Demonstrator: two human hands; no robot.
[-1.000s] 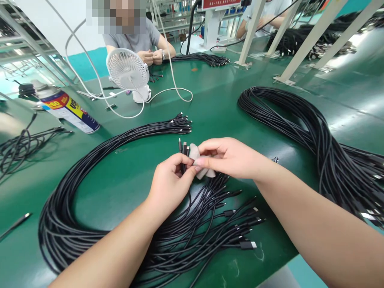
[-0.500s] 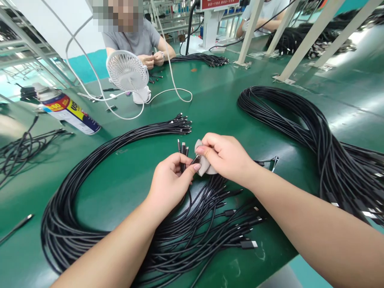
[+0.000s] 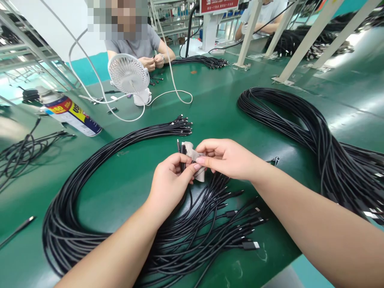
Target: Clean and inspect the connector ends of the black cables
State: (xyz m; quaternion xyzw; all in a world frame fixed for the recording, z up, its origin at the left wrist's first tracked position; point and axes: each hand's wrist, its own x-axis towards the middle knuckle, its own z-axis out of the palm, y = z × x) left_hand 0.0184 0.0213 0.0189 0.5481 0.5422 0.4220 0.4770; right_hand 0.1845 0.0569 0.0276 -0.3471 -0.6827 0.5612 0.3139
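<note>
My left hand [image 3: 173, 176] is closed on several black USB cables, whose connector ends [image 3: 181, 147] stick up above its fingers. Pinched in my right hand [image 3: 223, 158] is a crumpled light-grey cloth [image 3: 198, 173], wrapped about one cable end at the left fingertips. That cable's plug is hidden by the cloth and fingers. Below and behind the hands a large bundle of black cables [image 3: 72, 192] curves around on the green table [image 3: 222, 116]. Loose plugs of that bundle, one with a bright metal tip [image 3: 255, 245], fan out under my right forearm.
Another looped cable bundle [image 3: 318, 124] lies at the right. A white fan [image 3: 129, 74] and a spray can [image 3: 72, 114] stand at the back left, with a white cord between. Across the table a person's hands [image 3: 153, 62] work at cables. Tangled cables [image 3: 21, 148] lie far left.
My right hand has shifted slightly left and down, and the cloth now folds over the cable end seen bare before. My left hand keeps its grip nearly in place.
</note>
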